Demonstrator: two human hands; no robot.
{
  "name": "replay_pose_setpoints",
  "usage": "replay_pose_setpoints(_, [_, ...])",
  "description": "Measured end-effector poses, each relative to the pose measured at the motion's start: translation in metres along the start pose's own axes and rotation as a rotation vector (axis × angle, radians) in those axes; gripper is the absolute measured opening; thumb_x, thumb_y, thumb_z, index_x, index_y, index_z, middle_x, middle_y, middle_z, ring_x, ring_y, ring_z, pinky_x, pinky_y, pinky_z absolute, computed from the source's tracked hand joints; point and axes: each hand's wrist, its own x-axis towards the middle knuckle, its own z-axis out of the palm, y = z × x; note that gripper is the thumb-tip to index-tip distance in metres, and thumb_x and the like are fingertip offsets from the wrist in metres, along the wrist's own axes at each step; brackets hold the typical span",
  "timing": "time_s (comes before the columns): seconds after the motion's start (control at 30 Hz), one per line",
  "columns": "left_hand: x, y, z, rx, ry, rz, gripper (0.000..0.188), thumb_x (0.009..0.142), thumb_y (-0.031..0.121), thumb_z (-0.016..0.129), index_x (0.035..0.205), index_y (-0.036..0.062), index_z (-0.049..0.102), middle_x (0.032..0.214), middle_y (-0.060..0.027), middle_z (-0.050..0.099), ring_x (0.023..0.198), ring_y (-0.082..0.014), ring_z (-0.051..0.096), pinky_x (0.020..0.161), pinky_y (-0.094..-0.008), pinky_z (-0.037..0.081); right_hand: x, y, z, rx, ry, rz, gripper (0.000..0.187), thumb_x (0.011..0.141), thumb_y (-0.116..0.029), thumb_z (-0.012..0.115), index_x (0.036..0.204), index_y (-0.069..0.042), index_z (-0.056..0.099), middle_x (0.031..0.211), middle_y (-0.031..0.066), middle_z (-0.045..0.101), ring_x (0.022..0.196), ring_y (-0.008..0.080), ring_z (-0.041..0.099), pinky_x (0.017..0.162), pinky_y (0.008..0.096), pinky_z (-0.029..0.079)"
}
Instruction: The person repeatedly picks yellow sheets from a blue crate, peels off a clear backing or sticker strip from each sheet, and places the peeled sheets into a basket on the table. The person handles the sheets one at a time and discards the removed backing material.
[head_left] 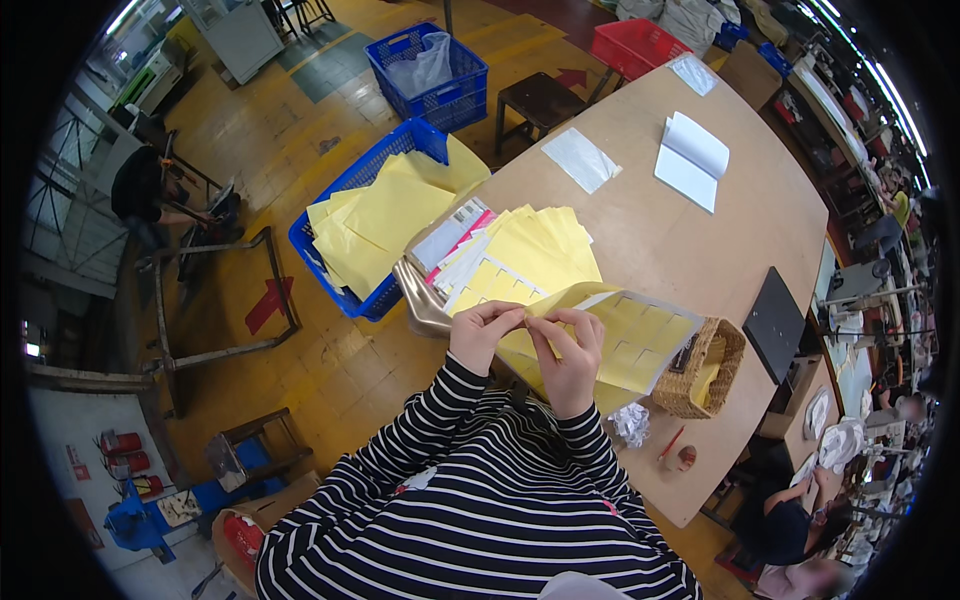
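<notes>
A broad tan table [740, 240] is partly covered by a fanned pile of yellow sheets [548, 245]. Farther back, an open notebook [686, 180] and a thin plastic sheet [582, 160] are laid flat. Toward the right, a wicker basket [702, 375], flat black case [774, 325] and crumpled ball [630, 424] are set.

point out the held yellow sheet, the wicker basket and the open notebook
Held yellow sheet [642, 338]: head view, on its broad middle.
Wicker basket [682, 390]: head view, on its woven side wall.
Open notebook [686, 178]: head view, on its lower page.
</notes>
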Motion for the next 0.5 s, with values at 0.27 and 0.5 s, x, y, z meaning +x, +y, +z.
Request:
replay_pose_setpoints(0.27, [-0.0011,-0.0013,0.0001,0.071,0.009,-0.009,0.019,0.085,0.006,0.064,0.099,-0.0068,0.067,0.087,-0.0085,0.069,0.078,-0.0102,0.064,0.073,-0.0197,0.051,0.0012,0.0042,-0.0029,-0.038,-0.042,-0.031,0.014,0.067,-0.003,0.074,0.078,-0.007,0.068,0.085,0.0036,0.059,0.086,0.0240,0.054,0.079,0.0357,0.040])
replay_pose_setpoints(0.5, [-0.0017,-0.0014,0.0032,0.056,0.023,-0.015,0.020,0.086,0.007,0.064,0.100,-0.0066,0.066,0.087,-0.0081,0.068,0.077,-0.0098,0.064,0.072,-0.0195,0.051,-0.0008,0.0058,-0.0018,-0.013,-0.045,0.004,0.014,0.069,-0.006,0.072,0.081,-0.007,0.066,0.086,0.0024,0.059,0.088,0.0238,0.054,0.082,0.0367,0.039])
